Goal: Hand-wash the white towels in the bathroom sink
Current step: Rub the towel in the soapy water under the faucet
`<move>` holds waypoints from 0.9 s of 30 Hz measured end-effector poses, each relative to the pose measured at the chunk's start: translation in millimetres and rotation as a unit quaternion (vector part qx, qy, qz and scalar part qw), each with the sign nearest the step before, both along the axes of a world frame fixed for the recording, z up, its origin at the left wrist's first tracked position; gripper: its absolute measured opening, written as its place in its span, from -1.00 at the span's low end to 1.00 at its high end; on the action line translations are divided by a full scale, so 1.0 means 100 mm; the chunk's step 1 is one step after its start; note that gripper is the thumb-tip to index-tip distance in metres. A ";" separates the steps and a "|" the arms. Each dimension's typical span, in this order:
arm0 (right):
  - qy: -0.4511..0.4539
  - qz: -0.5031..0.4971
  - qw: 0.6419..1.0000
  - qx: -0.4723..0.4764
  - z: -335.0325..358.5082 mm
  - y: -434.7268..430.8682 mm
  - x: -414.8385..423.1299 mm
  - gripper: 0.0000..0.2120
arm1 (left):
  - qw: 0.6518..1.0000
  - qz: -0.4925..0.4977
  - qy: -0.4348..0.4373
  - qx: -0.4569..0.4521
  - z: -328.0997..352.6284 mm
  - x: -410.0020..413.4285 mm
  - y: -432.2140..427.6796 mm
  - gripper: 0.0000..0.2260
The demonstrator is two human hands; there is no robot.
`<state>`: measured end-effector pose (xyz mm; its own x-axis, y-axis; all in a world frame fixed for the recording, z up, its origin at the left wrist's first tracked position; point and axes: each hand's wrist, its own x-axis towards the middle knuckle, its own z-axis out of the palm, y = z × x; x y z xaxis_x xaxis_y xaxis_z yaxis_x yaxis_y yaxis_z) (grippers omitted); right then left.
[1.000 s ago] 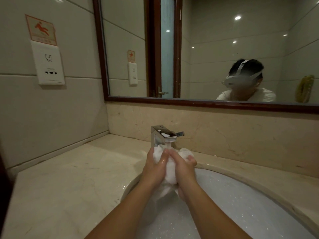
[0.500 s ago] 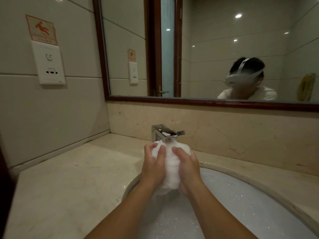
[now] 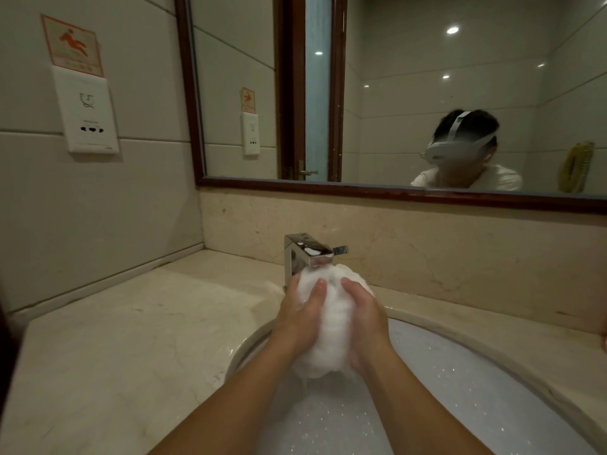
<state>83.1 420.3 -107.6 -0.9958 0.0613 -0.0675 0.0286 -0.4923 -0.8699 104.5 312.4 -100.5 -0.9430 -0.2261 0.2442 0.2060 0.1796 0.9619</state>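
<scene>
Towel (image 3: 331, 326) (sodden, fluffy ball) gripped between curled left hand (image 3: 300, 323) and right hand (image 3: 367, 326).

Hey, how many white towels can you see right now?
1. A bunched white towel is gripped between the left hand and the right hand, just below the faucet, above the sink. More could lie hidden under the suds.

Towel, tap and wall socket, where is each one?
towel (image 3: 331, 323), head view, on its wet bunched middle.
tap (image 3: 307, 249), head view, on its shiny top.
wall socket (image 3: 87, 114), head view, on its white faceplate.
</scene>
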 end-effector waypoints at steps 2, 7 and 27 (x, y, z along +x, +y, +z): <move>0.010 -0.023 0.999 0.026 0.02 -0.03 0.03 -0.48 | 1.000 0.019 0.010 -0.008 0.00 0.01 -0.01 -0.58; 0.030 -0.008 0.994 0.103 0.07 -0.13 0.08 -0.58 | 0.998 0.046 0.028 -0.014 0.02 0.03 0.00 -0.52; 0.002 -0.126 0.963 0.239 0.06 -0.19 0.12 -0.55 | 0.991 0.117 0.017 -0.061 -0.01 0.04 -0.02 -0.70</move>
<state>94.8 400.8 -102.0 -0.9455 0.3241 0.0315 -0.0426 -0.0272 -0.9987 108.4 310.5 -101.7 -0.8588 -0.4049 0.3137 0.1765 0.3410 0.9233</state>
